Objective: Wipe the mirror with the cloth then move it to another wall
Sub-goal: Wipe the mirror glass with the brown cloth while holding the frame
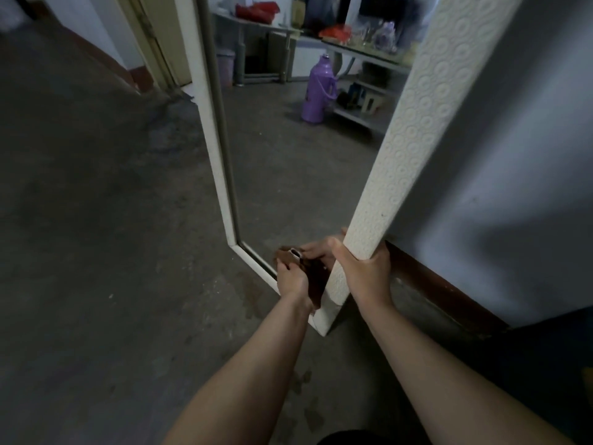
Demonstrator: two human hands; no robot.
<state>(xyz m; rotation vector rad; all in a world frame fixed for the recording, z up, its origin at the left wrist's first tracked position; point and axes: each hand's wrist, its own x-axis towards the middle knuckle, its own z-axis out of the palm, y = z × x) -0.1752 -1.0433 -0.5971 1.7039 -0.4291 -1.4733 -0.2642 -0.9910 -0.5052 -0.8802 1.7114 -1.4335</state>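
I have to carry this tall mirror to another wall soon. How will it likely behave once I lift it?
The mirror is tall and narrow, resting on its bottom edge, so it will probably want to tip or swing. Its glass makes it likely fragile and fairly heavy. The right hand grips only the embossed frame low down; the left hand is busy holding the cloth.

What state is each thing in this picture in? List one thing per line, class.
mirror: standing on the floor, tilted, beside the wall
cloth: brown, pressed against the mirror's lower glass
left hand: holding the cloth
right hand: gripping the mirror's patterned right frame
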